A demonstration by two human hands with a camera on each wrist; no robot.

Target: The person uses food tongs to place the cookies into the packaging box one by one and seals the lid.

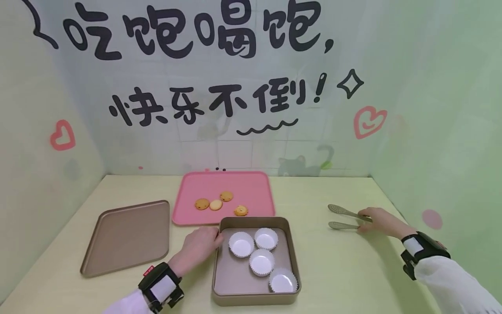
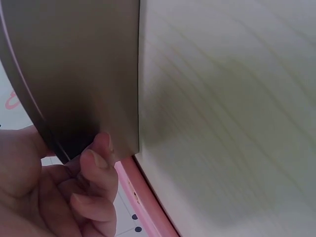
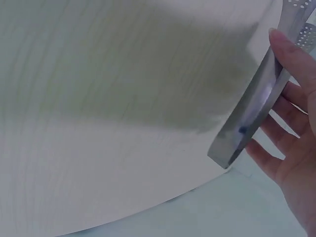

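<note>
In the head view my left hand (image 1: 199,245) grips the far left corner of a deep brown rectangular baking pan (image 1: 255,299). The left wrist view shows its curled fingers against the outer wall of the pan (image 2: 79,59), with the thumb side at the rim. Inside the pan sit several white fluted baking cups (image 1: 262,262), one of them by the near right corner. Off to the right, my right hand (image 1: 382,221) holds metal tongs (image 1: 342,211) whose perforated tips point left and stand apart. Thumb and fingers lie on opposite sides of the tongs (image 3: 256,103) in the right wrist view.
Behind the pan lies a pink tray (image 1: 255,192) bearing several small round cookies (image 1: 226,196). A shallow brown baking sheet (image 1: 131,237) is on the table (image 1: 337,270) at the left. Printed wall sheets (image 1: 188,152) enclose the back and both sides.
</note>
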